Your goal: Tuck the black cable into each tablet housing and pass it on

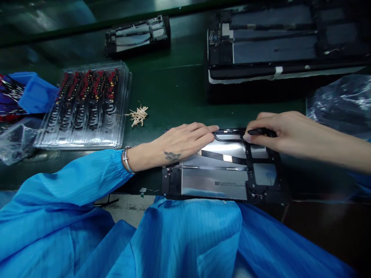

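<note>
At four o'clock the uncovered device (214, 183) looks stiff but fragile, best held by its edges; the left hand (188, 142) lies flat over its eleven o'clock edge, the right hand (279, 127) pinches a black tool (262, 132)

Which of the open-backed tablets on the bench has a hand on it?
The open-backed tablet nearest the person, with the left hand resting on it; the others lie farther back, untouched.
</note>
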The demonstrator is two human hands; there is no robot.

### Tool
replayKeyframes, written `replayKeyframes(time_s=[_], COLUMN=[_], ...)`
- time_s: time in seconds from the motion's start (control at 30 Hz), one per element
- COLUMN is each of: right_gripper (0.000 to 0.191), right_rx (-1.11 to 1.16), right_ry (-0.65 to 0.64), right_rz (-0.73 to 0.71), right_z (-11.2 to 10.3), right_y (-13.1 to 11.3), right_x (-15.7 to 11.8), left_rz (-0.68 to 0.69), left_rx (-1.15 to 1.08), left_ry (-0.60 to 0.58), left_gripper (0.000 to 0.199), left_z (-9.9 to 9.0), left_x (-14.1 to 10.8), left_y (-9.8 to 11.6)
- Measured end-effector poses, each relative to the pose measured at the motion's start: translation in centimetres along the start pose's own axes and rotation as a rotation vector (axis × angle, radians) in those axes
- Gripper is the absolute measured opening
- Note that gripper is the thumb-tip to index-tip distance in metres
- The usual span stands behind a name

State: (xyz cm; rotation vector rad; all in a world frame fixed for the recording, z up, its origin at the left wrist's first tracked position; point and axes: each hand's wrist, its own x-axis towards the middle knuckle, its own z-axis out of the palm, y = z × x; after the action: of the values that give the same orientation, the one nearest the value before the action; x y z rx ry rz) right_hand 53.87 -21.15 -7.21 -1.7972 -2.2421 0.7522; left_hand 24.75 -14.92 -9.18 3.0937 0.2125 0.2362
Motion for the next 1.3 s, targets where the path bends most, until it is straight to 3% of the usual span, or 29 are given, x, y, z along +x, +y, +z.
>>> replayKeyframes(time_s=[0.3,0.53,0.9,1.1,1.3], right_gripper=[0.048,0.026,0.025,0.023,0.019], right_rx=[0.129,-0.003,-0.018,-0.08,-0.17], right_ry=[0.04,0.104,0.052,0.052,0.024], right_rz=[0.04,0.018,0.015,-0.007,-0.028], right_z=[-0.5,0.3,0.1,0.2,0.3], right_y=[0.0,-0.4,-1.0,-1.1,-1.2], right_x=[-0.5,-0.6,-0.5,-0.5,-0.6], left_rz=[0.047,0.089,0.109,0.161,0.144], left_rx=[0.003,0.05,0.131,0.205,0.263], left_ry=[0.03,0.052,0.042,0.108,0.042], left_gripper=[0.034,0.041,0.041,0.038,0.037], left_z=[0.3,0.3,0.1,-0.2,-0.5], left_x=[-0.5,-0.5,-0.4,0.0,0.7], left_y=[-0.7,-1.1,-1.1,-0.8,0.0])
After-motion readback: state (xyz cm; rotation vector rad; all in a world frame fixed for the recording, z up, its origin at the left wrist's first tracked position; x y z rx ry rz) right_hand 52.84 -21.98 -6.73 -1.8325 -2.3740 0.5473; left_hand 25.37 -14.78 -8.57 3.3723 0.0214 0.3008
